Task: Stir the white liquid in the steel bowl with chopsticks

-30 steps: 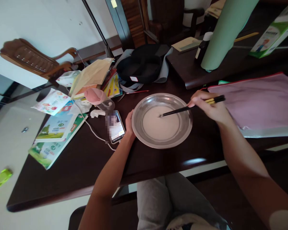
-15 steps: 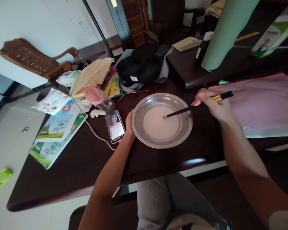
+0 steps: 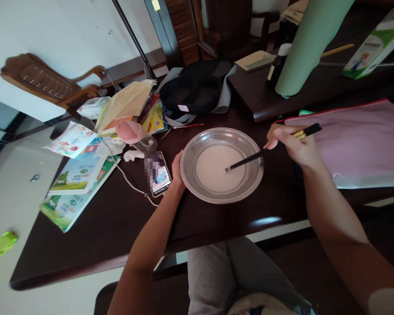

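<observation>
The right hand (image 3: 293,142) is held above the dark table (image 3: 216,218), fingers pinched around slim black chopsticks (image 3: 249,160), whose tips are dipped into milky white liquid (image 3: 216,168). The round, shiny metal basin (image 3: 222,164) is steadied at its left rim by the curled left hand (image 3: 177,168).

A lived-in room of a home is shown, used for both study and food. A dark wooden table (image 3: 118,227) is cluttered with children's picture books (image 3: 75,179), loose papers (image 3: 124,103), a phone (image 3: 160,175) on a white charging cable, and a black bag (image 3: 193,89). A shallow metal dish (image 3: 221,165) of pale liquid is set among them. A carved wooden armchair (image 3: 46,81) is seen by a white wall, above a tiled floor.
</observation>
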Demonstrator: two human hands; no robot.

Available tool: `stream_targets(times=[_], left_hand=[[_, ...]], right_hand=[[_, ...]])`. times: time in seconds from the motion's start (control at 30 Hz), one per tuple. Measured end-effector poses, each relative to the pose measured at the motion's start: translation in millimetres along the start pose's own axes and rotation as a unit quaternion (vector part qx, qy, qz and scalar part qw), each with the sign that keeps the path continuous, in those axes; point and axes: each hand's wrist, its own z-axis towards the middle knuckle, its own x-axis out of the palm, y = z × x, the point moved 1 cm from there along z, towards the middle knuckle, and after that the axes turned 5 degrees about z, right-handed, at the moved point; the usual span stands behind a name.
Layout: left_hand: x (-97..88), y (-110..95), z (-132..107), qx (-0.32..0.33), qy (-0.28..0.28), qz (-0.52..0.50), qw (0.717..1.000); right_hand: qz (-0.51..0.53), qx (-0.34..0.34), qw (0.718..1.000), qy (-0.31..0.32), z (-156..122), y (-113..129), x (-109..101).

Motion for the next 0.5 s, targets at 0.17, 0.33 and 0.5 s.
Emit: stream_targets(times=[0.17,0.33,0.5], left_hand=[[-2.4,0.5,3.3,0.008,0.004,0.013,1.000],[-4.4,1.4,4.7,0.015,0.008,0.001,1.000],[-3.8,1.0,3.9,0.011,0.016,-0.002,1.000]], right_hand=[[-0.025,0.003,0.991,0.132,1.1,2.4,13.7],[-0.029,-0.014,0.999,-0.006,1.2,-1.4,2.9],[-0.002,0.014,0.996,0.091,-1.0,0.7,5.1]])
